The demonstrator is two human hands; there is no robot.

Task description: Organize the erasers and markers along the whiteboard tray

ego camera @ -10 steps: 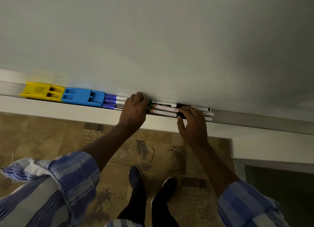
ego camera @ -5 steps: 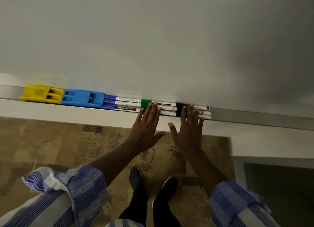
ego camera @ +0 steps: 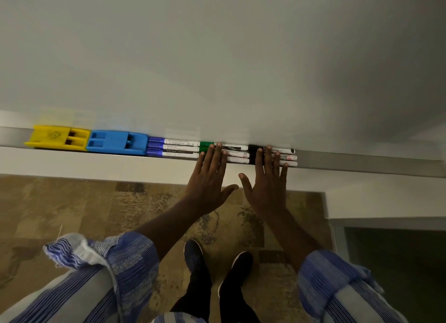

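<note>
I keep both grips released: left hand [ego camera: 207, 177] and right hand [ego camera: 268, 185] lie flat, fingertips pressing the marker rows to square them against the whiteboard tray [ego camera: 362, 163]. Green-capped markers [ego camera: 231, 152] and black-capped markers [ego camera: 284, 157] sit beneath; purple-capped markers [ego camera: 173, 148], smooth cylinders, adjoin the blocky plastic blue eraser [ego camera: 117, 142] and yellow eraser [ego camera: 58, 138].

Classroom or office meeting room, most likely. Indicated by a large wall-mounted whiteboard [ego camera: 217, 57] with a metal tray [ego camera: 362, 162] along its bottom edge, stocked with markers [ego camera: 178, 148] and two plastic erasers [ego camera: 115, 142]. Patterned carpet [ego camera: 72, 206] is seen below.
</note>
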